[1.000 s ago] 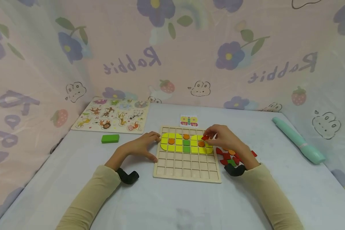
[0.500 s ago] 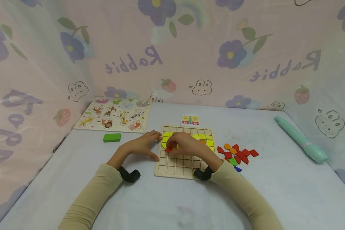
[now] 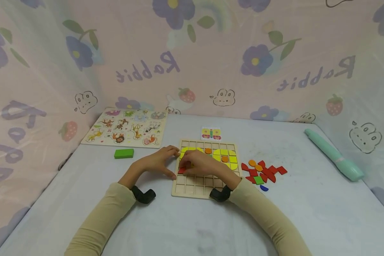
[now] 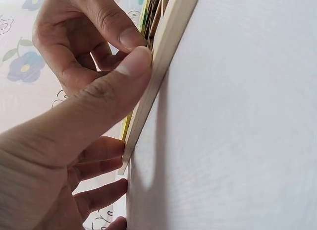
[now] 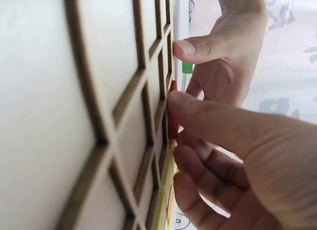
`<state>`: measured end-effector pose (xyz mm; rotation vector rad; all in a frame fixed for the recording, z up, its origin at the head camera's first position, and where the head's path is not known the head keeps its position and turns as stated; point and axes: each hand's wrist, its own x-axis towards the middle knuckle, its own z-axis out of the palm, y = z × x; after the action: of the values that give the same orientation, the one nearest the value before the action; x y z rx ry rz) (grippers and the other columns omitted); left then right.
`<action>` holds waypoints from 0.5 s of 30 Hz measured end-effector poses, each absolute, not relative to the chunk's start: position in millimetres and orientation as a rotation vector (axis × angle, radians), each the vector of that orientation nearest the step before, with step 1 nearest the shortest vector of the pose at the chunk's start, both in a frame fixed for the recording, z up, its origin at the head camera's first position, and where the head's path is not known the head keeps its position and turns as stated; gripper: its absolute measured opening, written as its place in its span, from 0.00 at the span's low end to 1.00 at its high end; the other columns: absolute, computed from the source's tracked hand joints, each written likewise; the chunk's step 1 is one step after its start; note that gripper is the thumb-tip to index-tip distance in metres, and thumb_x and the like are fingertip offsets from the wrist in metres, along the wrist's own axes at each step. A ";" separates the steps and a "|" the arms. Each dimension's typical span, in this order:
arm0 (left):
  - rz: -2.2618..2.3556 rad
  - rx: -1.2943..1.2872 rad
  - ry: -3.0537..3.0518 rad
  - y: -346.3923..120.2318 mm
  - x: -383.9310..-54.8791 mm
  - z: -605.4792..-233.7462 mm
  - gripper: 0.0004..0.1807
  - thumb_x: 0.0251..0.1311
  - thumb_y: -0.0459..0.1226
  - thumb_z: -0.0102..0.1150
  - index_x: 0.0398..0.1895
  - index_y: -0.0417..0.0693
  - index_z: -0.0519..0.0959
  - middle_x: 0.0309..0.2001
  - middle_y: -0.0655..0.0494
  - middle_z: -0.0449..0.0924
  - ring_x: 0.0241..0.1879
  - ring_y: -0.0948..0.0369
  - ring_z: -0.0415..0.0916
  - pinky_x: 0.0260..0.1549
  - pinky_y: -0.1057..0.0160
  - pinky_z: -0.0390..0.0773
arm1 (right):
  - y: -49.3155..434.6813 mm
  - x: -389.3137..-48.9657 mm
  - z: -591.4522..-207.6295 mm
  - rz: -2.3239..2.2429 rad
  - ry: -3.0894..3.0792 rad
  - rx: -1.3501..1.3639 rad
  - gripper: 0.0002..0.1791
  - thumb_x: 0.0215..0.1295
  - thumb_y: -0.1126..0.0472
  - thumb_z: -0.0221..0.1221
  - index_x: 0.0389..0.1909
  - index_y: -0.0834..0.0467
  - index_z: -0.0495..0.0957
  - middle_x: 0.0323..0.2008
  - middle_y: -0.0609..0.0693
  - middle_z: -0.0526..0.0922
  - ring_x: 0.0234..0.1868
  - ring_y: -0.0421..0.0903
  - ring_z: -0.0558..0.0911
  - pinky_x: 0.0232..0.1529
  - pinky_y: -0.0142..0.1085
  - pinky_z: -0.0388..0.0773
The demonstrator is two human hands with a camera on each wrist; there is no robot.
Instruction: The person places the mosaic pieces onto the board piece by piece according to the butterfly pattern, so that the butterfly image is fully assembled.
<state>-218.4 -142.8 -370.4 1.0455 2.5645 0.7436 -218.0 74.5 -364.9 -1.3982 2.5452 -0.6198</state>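
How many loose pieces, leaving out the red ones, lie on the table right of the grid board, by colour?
Orange discs: 2
Green piece: 1
Blue piece: 1
Total: 4

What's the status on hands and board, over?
Left hand touching left edge of board. Right hand pinching red tile near board's left side. Right hand partly blocks head view of board.
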 end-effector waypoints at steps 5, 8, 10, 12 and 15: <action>0.733 1.031 2.576 -144.4 -220.0 -372.3 0.41 0.41 0.50 0.73 0.57 0.41 0.67 0.65 0.46 0.59 0.67 0.50 0.54 0.65 0.49 0.57 | 73.8 -219.7 -366.1 -0.633 2.535 -1.410 0.10 0.57 0.59 0.65 0.41 0.55 0.82 0.36 0.44 0.79 0.36 0.38 0.73 0.40 0.27 0.73; 0.727 1.028 2.580 -145.4 -221.1 -373.7 0.41 0.41 0.51 0.73 0.57 0.42 0.67 0.65 0.47 0.59 0.67 0.50 0.53 0.65 0.49 0.57 | 73.8 -220.5 -366.4 -0.639 2.517 -1.421 0.10 0.57 0.60 0.65 0.40 0.56 0.82 0.35 0.44 0.79 0.35 0.37 0.74 0.38 0.26 0.74; 0.730 1.029 2.578 -145.1 -221.4 -374.6 0.41 0.41 0.51 0.73 0.57 0.42 0.67 0.65 0.47 0.59 0.67 0.50 0.53 0.65 0.49 0.57 | 74.1 -220.9 -366.4 -0.637 2.509 -1.426 0.10 0.57 0.60 0.65 0.40 0.56 0.82 0.35 0.44 0.79 0.35 0.37 0.74 0.39 0.26 0.73; 0.742 1.039 2.571 -144.7 -221.1 -374.8 0.41 0.42 0.51 0.73 0.57 0.41 0.67 0.65 0.46 0.59 0.67 0.49 0.53 0.65 0.48 0.57 | 74.6 -221.1 -366.3 -0.636 2.499 -1.427 0.09 0.57 0.61 0.64 0.40 0.56 0.82 0.35 0.44 0.79 0.35 0.38 0.74 0.39 0.27 0.73; 0.760 1.050 2.561 -143.1 -219.9 -374.1 0.40 0.42 0.50 0.73 0.56 0.41 0.67 0.65 0.45 0.59 0.66 0.48 0.54 0.64 0.47 0.57 | 75.0 -219.8 -364.6 -0.629 2.490 -1.407 0.09 0.58 0.61 0.64 0.40 0.56 0.82 0.35 0.44 0.79 0.35 0.38 0.73 0.39 0.27 0.73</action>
<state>-219.9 -143.1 -374.1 1.0496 2.5608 0.7598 -219.8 75.0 -364.6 -1.4071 2.4900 -0.6291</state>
